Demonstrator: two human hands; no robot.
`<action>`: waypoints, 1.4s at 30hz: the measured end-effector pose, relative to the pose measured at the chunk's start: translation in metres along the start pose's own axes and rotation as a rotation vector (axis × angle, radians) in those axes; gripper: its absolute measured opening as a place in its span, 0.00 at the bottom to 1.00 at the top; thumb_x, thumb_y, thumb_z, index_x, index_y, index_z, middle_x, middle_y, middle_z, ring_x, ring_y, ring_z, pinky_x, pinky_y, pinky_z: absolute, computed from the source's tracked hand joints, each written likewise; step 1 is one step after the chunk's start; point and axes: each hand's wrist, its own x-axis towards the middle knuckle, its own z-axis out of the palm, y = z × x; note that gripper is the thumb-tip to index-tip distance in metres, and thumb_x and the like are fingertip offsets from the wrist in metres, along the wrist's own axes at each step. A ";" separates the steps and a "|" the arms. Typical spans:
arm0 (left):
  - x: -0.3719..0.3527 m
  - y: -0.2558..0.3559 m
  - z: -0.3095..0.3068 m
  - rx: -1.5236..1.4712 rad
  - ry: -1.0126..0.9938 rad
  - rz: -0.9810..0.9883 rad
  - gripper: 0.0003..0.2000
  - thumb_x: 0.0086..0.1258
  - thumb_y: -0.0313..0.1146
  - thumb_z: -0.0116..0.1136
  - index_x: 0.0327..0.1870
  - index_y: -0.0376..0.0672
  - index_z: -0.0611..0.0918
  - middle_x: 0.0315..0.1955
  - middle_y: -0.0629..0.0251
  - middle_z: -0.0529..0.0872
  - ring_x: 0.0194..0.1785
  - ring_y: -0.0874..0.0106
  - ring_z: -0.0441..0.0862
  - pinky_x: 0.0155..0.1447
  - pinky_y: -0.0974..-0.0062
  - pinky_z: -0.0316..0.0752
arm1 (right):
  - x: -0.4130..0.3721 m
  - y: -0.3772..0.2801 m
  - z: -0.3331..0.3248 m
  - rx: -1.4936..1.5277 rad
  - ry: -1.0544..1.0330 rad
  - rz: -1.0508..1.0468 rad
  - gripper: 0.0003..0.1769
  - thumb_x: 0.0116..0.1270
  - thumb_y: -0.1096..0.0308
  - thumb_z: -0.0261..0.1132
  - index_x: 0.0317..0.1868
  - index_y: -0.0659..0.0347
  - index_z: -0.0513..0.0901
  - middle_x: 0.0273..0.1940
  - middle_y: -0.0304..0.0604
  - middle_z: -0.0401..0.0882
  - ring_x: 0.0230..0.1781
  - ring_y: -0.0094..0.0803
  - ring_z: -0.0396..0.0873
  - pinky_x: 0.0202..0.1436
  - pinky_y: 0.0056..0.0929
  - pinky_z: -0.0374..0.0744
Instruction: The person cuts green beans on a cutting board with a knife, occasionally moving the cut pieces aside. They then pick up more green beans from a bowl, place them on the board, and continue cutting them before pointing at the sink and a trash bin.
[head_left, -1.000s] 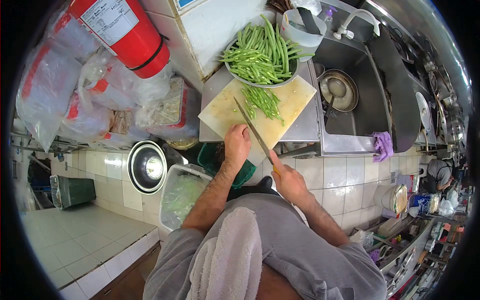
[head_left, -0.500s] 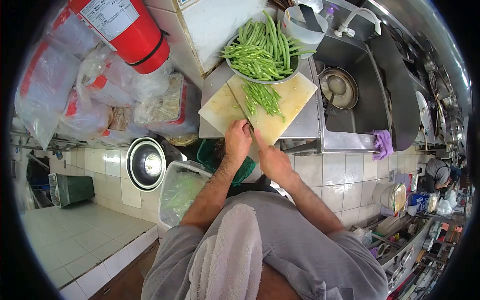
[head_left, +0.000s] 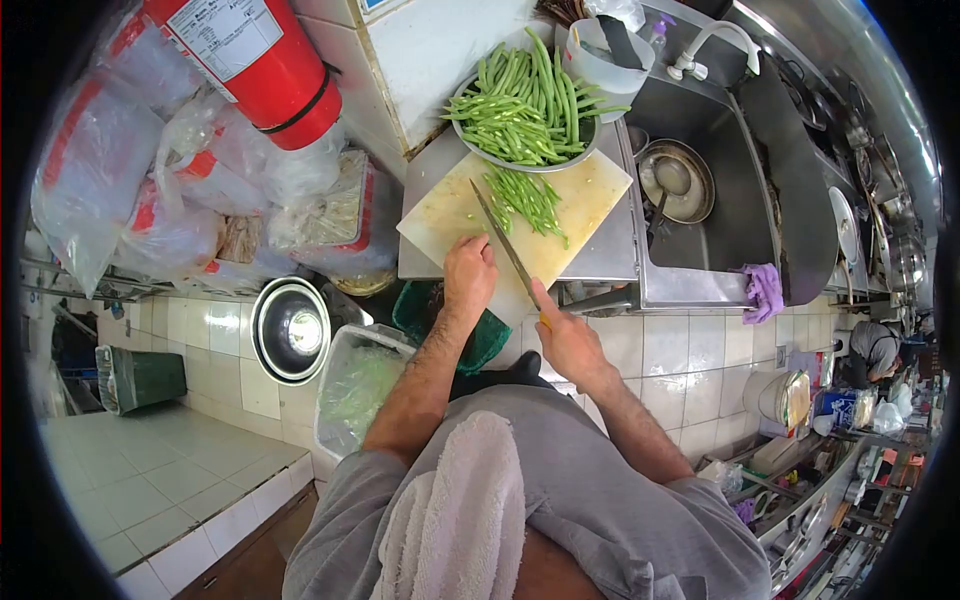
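Slicing green beans looks like the step we're on, judging by the sliced beans lying on the cutting board. They're sitting toward its far side, right up by the metal bowl, which is resting at the board's far corner. More beans are piling up in there, the longer ones looking uncut to us.

Pose-wise, our right hand is hanging just off the near edge of the board, closing firmly around the handle of the knife, index finger stretching forward along it. The blade is slanting away from us across the board, tip pointing far and left, with the sliced beans lying to its right. We honestly can't tell if the edge is touching down. Our left hand is hovering or resting at the board's near left edge, fingers curling in and sitting just beside the blade. Whether it's pinching a bean we can't tell, since the fingers are hiding whatever's under them. Both forearms are reaching forward and converging on the board.

For the next move, we're guessing it's calling for a steady blade angle and those left fingertips tucking well clear of the edge.
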 end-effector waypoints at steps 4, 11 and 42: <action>-0.002 0.006 -0.003 -0.051 -0.013 -0.065 0.09 0.61 0.25 0.57 0.40 0.32 0.82 0.34 0.47 0.82 0.40 0.49 0.80 0.46 0.58 0.75 | -0.006 0.004 -0.002 0.032 0.030 -0.051 0.37 0.66 0.70 0.58 0.74 0.46 0.53 0.37 0.57 0.80 0.36 0.55 0.79 0.41 0.49 0.77; -0.004 0.004 0.002 -0.045 0.032 -0.042 0.07 0.61 0.24 0.56 0.38 0.32 0.82 0.34 0.47 0.82 0.39 0.49 0.80 0.45 0.59 0.76 | -0.038 0.003 -0.003 0.022 -0.036 0.000 0.38 0.66 0.70 0.58 0.74 0.49 0.53 0.36 0.57 0.80 0.35 0.54 0.79 0.41 0.47 0.78; -0.014 0.017 -0.006 0.008 -0.046 -0.055 0.08 0.61 0.24 0.55 0.39 0.32 0.82 0.35 0.46 0.82 0.39 0.49 0.80 0.45 0.59 0.75 | -0.031 0.009 -0.006 0.053 -0.068 0.022 0.38 0.65 0.70 0.59 0.74 0.47 0.54 0.36 0.57 0.81 0.36 0.55 0.80 0.41 0.48 0.77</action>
